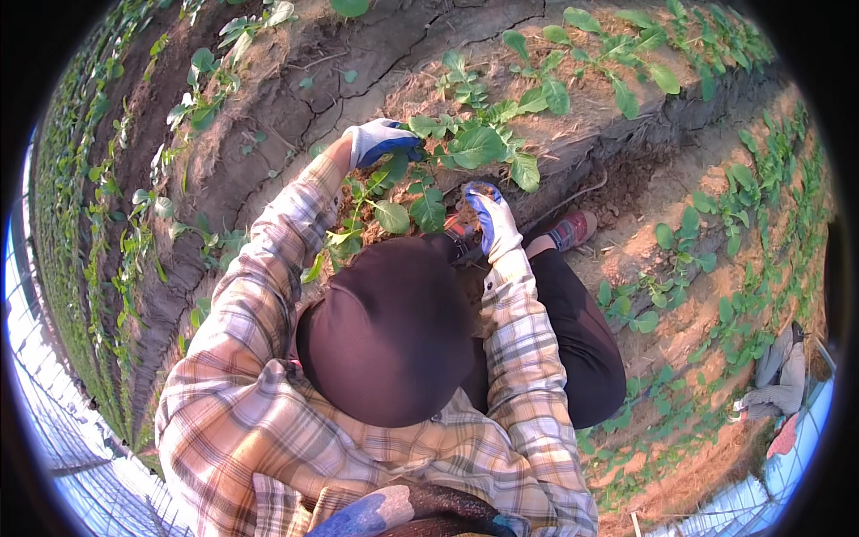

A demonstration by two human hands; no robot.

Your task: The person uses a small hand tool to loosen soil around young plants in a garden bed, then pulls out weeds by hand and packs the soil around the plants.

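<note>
My left hand (386,142), in a white and blue work glove, is at the leafy green seedlings (476,148) on the soil ridge, its fingers curled by a stem; whether it grips the stem is hidden. To the right and lower, my right hand (493,211), gloved the same way, has its fingers curled round a clump of brown soil (483,191). Between my hands and my knee, more broad lobed leaves (428,209) stand over loose earth. A dark cap or cloth-covered round shape (389,329) hides part of the ground below.
My shoe (576,230) rests in the furrow beside a thin root or stick (570,196). Rows of seedlings (684,248) grow on the ridges to both sides. Cracked soil (396,60) lies ahead. Another person (778,376) crouches at the far right, near the greenhouse wall.
</note>
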